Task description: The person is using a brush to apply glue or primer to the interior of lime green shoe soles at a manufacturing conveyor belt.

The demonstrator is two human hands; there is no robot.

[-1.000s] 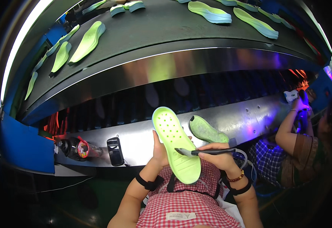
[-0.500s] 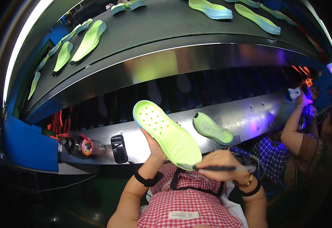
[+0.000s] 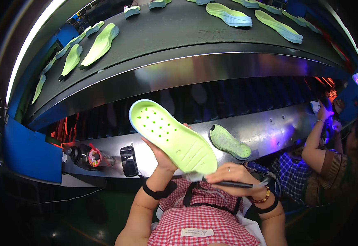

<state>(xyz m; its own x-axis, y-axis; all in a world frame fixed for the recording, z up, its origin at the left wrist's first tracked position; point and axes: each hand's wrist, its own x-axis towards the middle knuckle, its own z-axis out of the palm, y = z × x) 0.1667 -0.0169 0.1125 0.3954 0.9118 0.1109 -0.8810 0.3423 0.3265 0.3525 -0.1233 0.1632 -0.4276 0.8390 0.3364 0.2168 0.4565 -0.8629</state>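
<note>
In my left hand (image 3: 161,156) is a lime-green shoe sole (image 3: 179,141) with a pale blue edge. The fingers support it from beneath, and its dotted end tilts up and away from me. My right hand (image 3: 238,175) grips a black-handled brush (image 3: 232,184), with a clear tube near the handle's rear end. The blurred bristles meet the sole's near end, just above my checked apron. Beyond my right hand, another green sole (image 3: 230,142) lies on the metal ledge (image 3: 269,137).
Several green and blue soles (image 3: 102,45) sit on the dark conveyor belt (image 3: 166,37) beyond a metal rail. A phone (image 3: 129,161) and a dark bottle (image 3: 79,156) stand on the ledge at left. A co-worker's arm (image 3: 314,141) is at the right.
The held sole's far end has swung slightly left and up. My right hand and the brush have shifted a little left along the near end.
</note>
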